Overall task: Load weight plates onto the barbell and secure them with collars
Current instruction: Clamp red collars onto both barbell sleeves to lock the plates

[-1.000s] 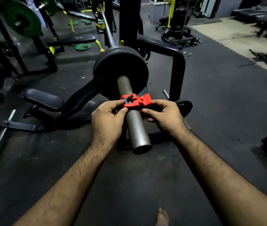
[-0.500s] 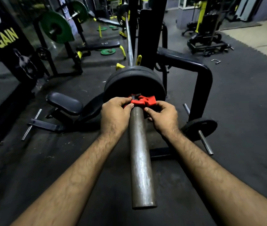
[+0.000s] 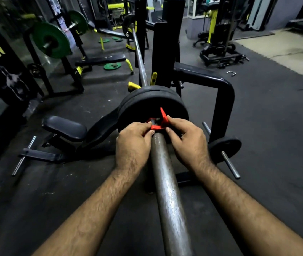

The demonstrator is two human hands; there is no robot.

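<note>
Red collar (image 3: 158, 123) is sitting on the barbell sleeve (image 3: 167, 185), up against the black plates (image 3: 152, 102), lever standing raised. Left hand (image 3: 133, 145) and right hand (image 3: 187, 143) are both pinching the collar from either side. Step in hand: securing. Next move likely calls for pressing the lever flat. Collar underside and actual contact with the plate are hidden.

A red collar (image 3: 158, 122) against black plates (image 3: 152, 104), grey steel barbell (image 3: 167, 191), green discs (image 3: 51, 40) beyond
</note>
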